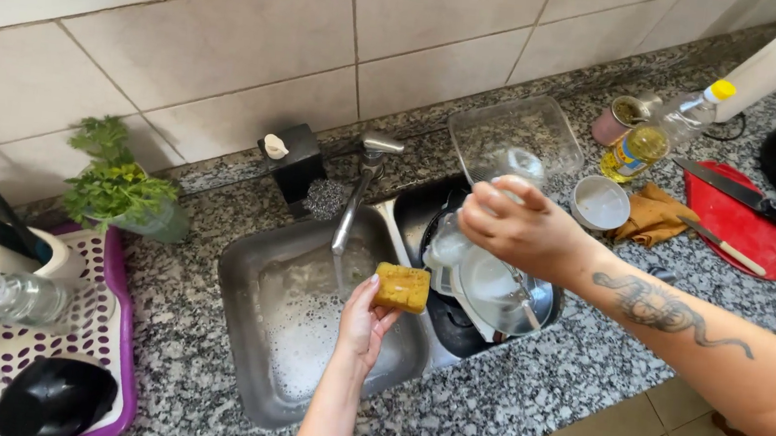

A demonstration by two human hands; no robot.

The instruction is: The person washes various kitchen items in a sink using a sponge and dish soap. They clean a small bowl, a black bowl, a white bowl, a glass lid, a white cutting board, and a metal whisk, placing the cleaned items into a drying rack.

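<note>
Two hands over a steel sink [250, 366] set in a speckled granite bench [584, 351]. Sink basin holds sudsy water; tap [357, 191] arches over it with a thin stream running. Right of the basin, a pile of dirty dishes [485, 298]: plates, a dark pan beneath.

Purple-rimmed drying rack [104, 314] at far left, carrying an upturned glass [15, 298], a black bowl [53, 399] and a white holder with black utensils. Red cutting board [738, 228] at far right with a large knife [750, 201] lying across it; dark pot beyond. Clear rectangular dish [514, 135] stands behind the dishes. Paper towel roll [767, 70], oil bottle [652, 139], small white bowl [601, 202], orange cloth beside it. Potted herb [116, 182] against the tiled wall.

Right hand [524, 231], forearm tattooed, fingers curled around a clear drinking glass [507, 168], held above the dish pile, just right of the tap.

Left hand [361, 324] raised over the basin, fingertips pinching a yellow sponge [402, 287] from below; sponge sits near the water stream, well apart from the glass.
</note>
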